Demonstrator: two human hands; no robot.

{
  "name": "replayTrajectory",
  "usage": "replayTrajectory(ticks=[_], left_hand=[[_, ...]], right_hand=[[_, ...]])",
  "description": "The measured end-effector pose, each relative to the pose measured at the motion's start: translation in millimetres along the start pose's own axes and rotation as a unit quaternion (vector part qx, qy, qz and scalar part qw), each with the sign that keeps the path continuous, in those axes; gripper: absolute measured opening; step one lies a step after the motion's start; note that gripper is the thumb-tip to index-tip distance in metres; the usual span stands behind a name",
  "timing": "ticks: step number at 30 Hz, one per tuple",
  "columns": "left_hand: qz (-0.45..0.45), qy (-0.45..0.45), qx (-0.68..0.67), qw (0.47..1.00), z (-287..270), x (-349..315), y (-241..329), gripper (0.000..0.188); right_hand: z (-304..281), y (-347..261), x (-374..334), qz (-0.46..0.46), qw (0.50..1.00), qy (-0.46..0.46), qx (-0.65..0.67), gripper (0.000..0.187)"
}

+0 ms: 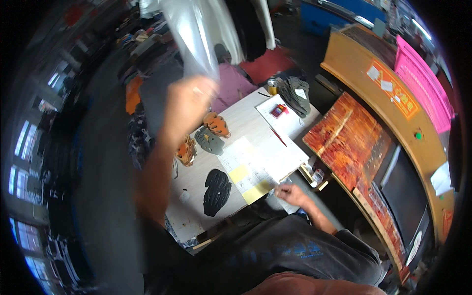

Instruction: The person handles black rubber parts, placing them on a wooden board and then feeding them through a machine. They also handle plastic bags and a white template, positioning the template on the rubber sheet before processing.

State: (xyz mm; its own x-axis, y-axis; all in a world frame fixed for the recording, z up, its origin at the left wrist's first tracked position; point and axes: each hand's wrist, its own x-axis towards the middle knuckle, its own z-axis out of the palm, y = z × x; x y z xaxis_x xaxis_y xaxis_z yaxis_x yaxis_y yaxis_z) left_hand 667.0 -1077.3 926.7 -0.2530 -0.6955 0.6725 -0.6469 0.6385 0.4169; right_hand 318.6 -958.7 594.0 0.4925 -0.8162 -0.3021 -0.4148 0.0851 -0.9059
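Clear plastic (194, 37) at the raised left hand (191, 96); right hand (292, 194) low, by the table (189, 211)

Edges, room: table is running diagonally, near edge facing the dark shirt (290, 241). Bare pale surface is showing around the black glove (217, 192). Printed papers (243, 157) are reaching the near edge; a red pen (279, 137) is lying close to the right-hand side. An orange-brown counter (354, 56) is curving along the right, well apart from both hands.

Hidden, unclear: blur is softening the left hand and forearm. Clear plastic is running off the top of the view. An orange glove (187, 151) is sitting partly behind the left forearm.

Grip: left hand is curling at the plastic's lower end, overlapping it in view; cannot tell whether it is holding it. Right hand is bending its fingers inward near the papers' lower corner, gap looking narrow; cannot tell whether anything is between them.
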Motion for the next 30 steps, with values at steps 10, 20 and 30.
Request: replayTrajectory(ticks=[10, 20, 30], left_hand=[[0.083, -0.699, -0.346, 0.621, 206, -169, 145, 0.022], [-0.015, -0.588, -0.315, 0.745, 276, -241, 188, 0.018], [0.081, -0.693, -0.331, 0.635, 303, -192, 309, 0.030]], right_hand=[[-12, -153, 3, -0.064, 0.995, -0.069, 0.035, 0.040], [-121, -50, -78, -0.122, 0.763, 0.206, 0.600, 0.030], [-135, 19, -332, -0.192, 0.737, 0.459, 0.458, 0.038]])
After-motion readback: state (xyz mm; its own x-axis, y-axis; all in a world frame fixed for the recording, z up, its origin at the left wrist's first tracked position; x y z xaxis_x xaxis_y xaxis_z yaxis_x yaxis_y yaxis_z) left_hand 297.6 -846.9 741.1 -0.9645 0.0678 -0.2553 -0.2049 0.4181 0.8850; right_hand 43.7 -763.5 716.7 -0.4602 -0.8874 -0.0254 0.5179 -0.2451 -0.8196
